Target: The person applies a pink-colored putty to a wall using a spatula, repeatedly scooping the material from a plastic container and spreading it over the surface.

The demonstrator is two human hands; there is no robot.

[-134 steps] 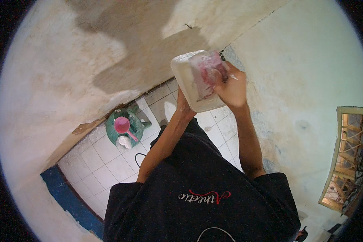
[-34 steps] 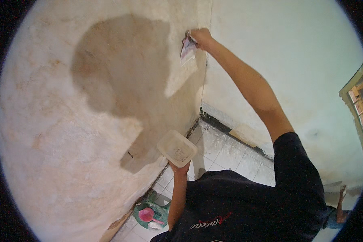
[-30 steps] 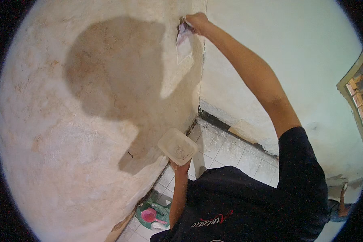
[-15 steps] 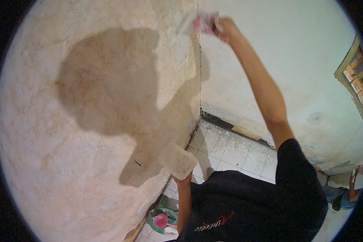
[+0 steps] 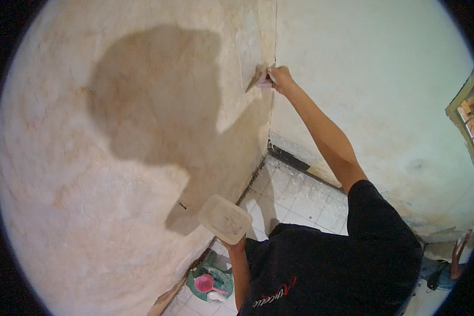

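Observation:
My right hand [image 5: 282, 79] is closed round a putty knife [image 5: 257, 80] with a pinkish handle. Its blade lies against or very near the stained left wall [image 5: 89, 221], close to the room's corner. Just above the blade is a smooth pale patch [image 5: 250, 50] on that wall. Low in front of me, my left hand [image 5: 234, 246] grips a whitish rectangular plastic container [image 5: 225, 218] from below, tilted so its inside shows, with some residue in it. Most of the left fingers are hidden beneath the container.
On the tiled floor [image 5: 287, 184] stands a green basin [image 5: 192, 287] with a pink dipper [image 5: 204, 283]. A pale wall [image 5: 374, 68] meets the left one at the corner. A window frame [image 5: 458, 108] is far right; below it, another person's arm [image 5: 461, 255] shows.
My right hand with the putty knife has come down the wall beside the corner. The container in my left hand has shifted slightly left and down. The view has turned a little.

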